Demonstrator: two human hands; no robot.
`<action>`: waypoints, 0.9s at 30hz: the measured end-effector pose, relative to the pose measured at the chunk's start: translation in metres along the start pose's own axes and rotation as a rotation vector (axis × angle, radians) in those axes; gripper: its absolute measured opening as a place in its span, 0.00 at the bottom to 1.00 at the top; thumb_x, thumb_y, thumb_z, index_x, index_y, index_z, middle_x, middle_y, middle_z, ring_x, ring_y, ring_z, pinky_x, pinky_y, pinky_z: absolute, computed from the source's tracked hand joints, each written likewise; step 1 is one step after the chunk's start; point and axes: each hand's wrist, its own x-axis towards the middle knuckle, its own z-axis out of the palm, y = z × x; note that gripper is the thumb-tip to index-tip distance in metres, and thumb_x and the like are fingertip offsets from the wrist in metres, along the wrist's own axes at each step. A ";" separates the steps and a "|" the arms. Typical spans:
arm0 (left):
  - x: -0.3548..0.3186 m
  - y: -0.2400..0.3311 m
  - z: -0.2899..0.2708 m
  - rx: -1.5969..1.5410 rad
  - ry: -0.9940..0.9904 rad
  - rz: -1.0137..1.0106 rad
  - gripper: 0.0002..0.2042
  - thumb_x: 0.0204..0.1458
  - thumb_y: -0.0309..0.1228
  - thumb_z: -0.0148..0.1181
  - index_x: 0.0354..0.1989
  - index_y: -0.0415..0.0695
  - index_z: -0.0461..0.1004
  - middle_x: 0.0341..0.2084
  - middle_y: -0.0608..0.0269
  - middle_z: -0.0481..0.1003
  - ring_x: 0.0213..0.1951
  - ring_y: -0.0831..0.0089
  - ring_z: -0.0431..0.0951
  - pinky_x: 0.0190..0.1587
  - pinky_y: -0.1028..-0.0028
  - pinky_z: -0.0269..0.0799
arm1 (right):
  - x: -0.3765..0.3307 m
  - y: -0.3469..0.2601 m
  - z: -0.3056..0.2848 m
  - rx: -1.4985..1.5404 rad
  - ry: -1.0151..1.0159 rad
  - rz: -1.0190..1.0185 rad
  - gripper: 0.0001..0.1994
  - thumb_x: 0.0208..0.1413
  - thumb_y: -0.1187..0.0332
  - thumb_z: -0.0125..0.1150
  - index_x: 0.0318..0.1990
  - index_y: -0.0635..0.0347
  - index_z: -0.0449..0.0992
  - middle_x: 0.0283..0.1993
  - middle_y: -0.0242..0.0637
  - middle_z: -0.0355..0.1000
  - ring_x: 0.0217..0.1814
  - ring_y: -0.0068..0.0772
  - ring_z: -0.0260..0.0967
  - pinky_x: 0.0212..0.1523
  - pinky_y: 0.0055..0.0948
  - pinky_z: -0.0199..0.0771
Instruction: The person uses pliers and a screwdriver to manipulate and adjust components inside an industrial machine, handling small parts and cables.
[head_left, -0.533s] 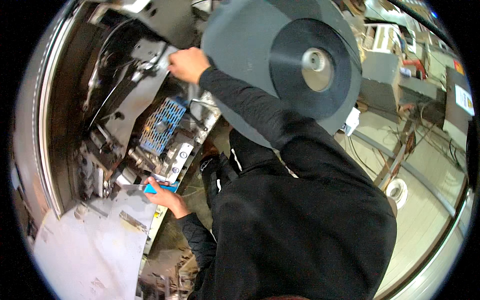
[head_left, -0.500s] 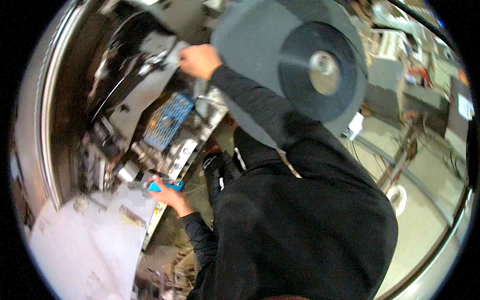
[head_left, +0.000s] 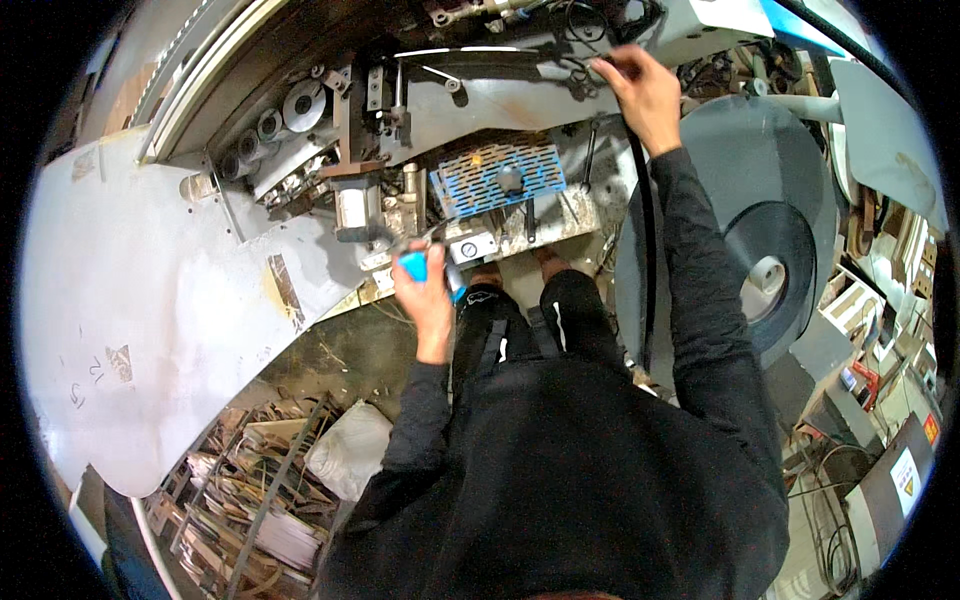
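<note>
My left hand (head_left: 425, 300) is closed round a blue-handled tool (head_left: 412, 266) at the near edge of the machine; its working end is hard to make out. At the upper right, my right hand (head_left: 645, 98) reaches over the machine with thumb and fingers bent together beside some dark metal parts (head_left: 578, 78). Whatever may be between those fingers is too small to name. A black strip (head_left: 648, 260) runs down next to my right forearm. Between the hands lies a blue slotted plate (head_left: 475, 180) with a dark knob (head_left: 511, 179) on it.
A large grey disc with a dark reel (head_left: 790, 235) stands to the right. The pale machine top (head_left: 170, 330) spreads out on the left. A metal cylinder (head_left: 352, 208) and a gauge panel (head_left: 472, 248) sit nearby. Below left, a rack (head_left: 265, 480) holds scrap strips beside a white sack (head_left: 350, 450).
The view has swung round, so the machine now lies across the top. My right hand has moved along to the dark metal parts; my left still grips the blue-handled tool.
</note>
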 end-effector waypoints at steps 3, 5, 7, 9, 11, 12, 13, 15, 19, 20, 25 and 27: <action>0.029 0.056 0.053 -0.094 -0.158 -0.020 0.12 0.62 0.32 0.68 0.47 0.42 0.73 0.32 0.67 0.76 0.27 0.79 0.74 0.29 0.78 0.71 | 0.025 -0.129 0.010 0.135 -0.295 -0.031 0.15 0.64 0.69 0.64 0.56 0.61 0.76 0.45 0.42 0.81 0.46 0.27 0.79 0.46 0.30 0.79; 0.045 0.071 0.087 -0.197 -0.235 -0.100 0.16 0.61 0.33 0.70 0.52 0.42 0.73 0.34 0.64 0.80 0.25 0.79 0.74 0.28 0.77 0.71 | 0.021 -0.150 0.048 0.329 -0.165 -0.248 0.16 0.55 0.54 0.76 0.43 0.53 0.87 0.38 0.34 0.84 0.38 0.27 0.82 0.39 0.28 0.82; 0.072 0.060 0.091 0.088 -0.210 0.178 0.15 0.58 0.38 0.72 0.46 0.43 0.75 0.36 0.65 0.80 0.29 0.74 0.75 0.35 0.70 0.73 | 0.021 -0.189 0.056 0.349 -0.225 -0.277 0.16 0.50 0.50 0.73 0.41 0.48 0.88 0.37 0.38 0.83 0.39 0.42 0.82 0.40 0.40 0.81; 0.087 0.064 0.084 -0.071 -0.258 0.165 0.12 0.59 0.37 0.68 0.44 0.44 0.76 0.39 0.62 0.80 0.39 0.70 0.77 0.43 0.67 0.76 | 0.013 -0.230 0.063 0.373 -0.222 -0.228 0.17 0.45 0.48 0.75 0.39 0.44 0.88 0.36 0.37 0.83 0.40 0.44 0.82 0.40 0.44 0.82; 0.112 0.040 0.084 -0.180 -0.329 -0.002 0.13 0.62 0.34 0.62 0.51 0.43 0.74 0.44 0.57 0.80 0.40 0.67 0.79 0.47 0.67 0.79 | 0.014 -0.233 0.061 0.362 -0.192 -0.180 0.15 0.43 0.49 0.76 0.36 0.43 0.88 0.35 0.32 0.84 0.40 0.41 0.83 0.39 0.42 0.82; 0.117 0.031 0.079 -0.205 -0.333 -0.076 0.14 0.63 0.32 0.59 0.55 0.42 0.73 0.47 0.54 0.79 0.41 0.66 0.80 0.48 0.67 0.81 | 0.005 -0.234 0.055 0.401 -0.176 -0.124 0.17 0.41 0.48 0.77 0.37 0.45 0.88 0.35 0.32 0.84 0.40 0.40 0.83 0.38 0.42 0.81; 0.087 0.076 0.089 -0.290 -0.406 -0.145 0.14 0.63 0.32 0.61 0.54 0.43 0.73 0.47 0.52 0.79 0.42 0.64 0.81 0.49 0.64 0.82 | -0.002 -0.225 0.060 0.458 -0.068 -0.133 0.20 0.41 0.47 0.78 0.40 0.47 0.87 0.35 0.32 0.82 0.40 0.42 0.82 0.39 0.42 0.81; 0.087 0.091 0.064 -0.147 -0.241 -0.204 0.16 0.62 0.41 0.65 0.51 0.45 0.74 0.41 0.60 0.77 0.38 0.72 0.78 0.43 0.65 0.82 | -0.030 -0.214 0.036 0.455 0.019 -0.123 0.34 0.41 0.44 0.78 0.52 0.56 0.80 0.46 0.41 0.77 0.50 0.47 0.77 0.49 0.44 0.77; 0.121 0.104 -0.004 -0.347 -0.070 -0.009 0.10 0.59 0.33 0.70 0.44 0.44 0.79 0.21 0.75 0.67 0.23 0.84 0.64 0.22 0.81 0.61 | -0.138 -0.164 0.003 0.256 -0.265 -0.143 0.43 0.43 0.43 0.78 0.62 0.61 0.70 0.56 0.46 0.71 0.56 0.47 0.72 0.54 0.47 0.73; 0.143 0.090 -0.034 -0.364 -0.053 -0.045 0.12 0.58 0.35 0.72 0.43 0.43 0.79 0.19 0.73 0.66 0.22 0.83 0.64 0.22 0.81 0.61 | -0.170 -0.146 -0.008 0.174 -0.409 -0.111 0.43 0.44 0.43 0.78 0.63 0.60 0.70 0.56 0.44 0.71 0.56 0.46 0.72 0.54 0.47 0.73; 0.145 0.078 -0.071 -0.203 -0.118 -0.094 0.18 0.62 0.43 0.69 0.47 0.39 0.77 0.18 0.73 0.62 0.22 0.82 0.62 0.25 0.79 0.59 | -0.321 -0.063 -0.058 0.082 -0.744 0.177 0.10 0.59 0.59 0.63 0.41 0.54 0.80 0.33 0.46 0.78 0.38 0.55 0.78 0.37 0.51 0.78; 0.120 0.081 -0.055 -0.146 -0.195 -0.158 0.20 0.63 0.45 0.67 0.48 0.40 0.76 0.17 0.73 0.62 0.22 0.82 0.62 0.26 0.78 0.58 | -0.376 -0.034 -0.092 -0.068 -0.746 0.212 0.10 0.61 0.60 0.59 0.39 0.54 0.79 0.36 0.44 0.79 0.39 0.54 0.78 0.38 0.51 0.77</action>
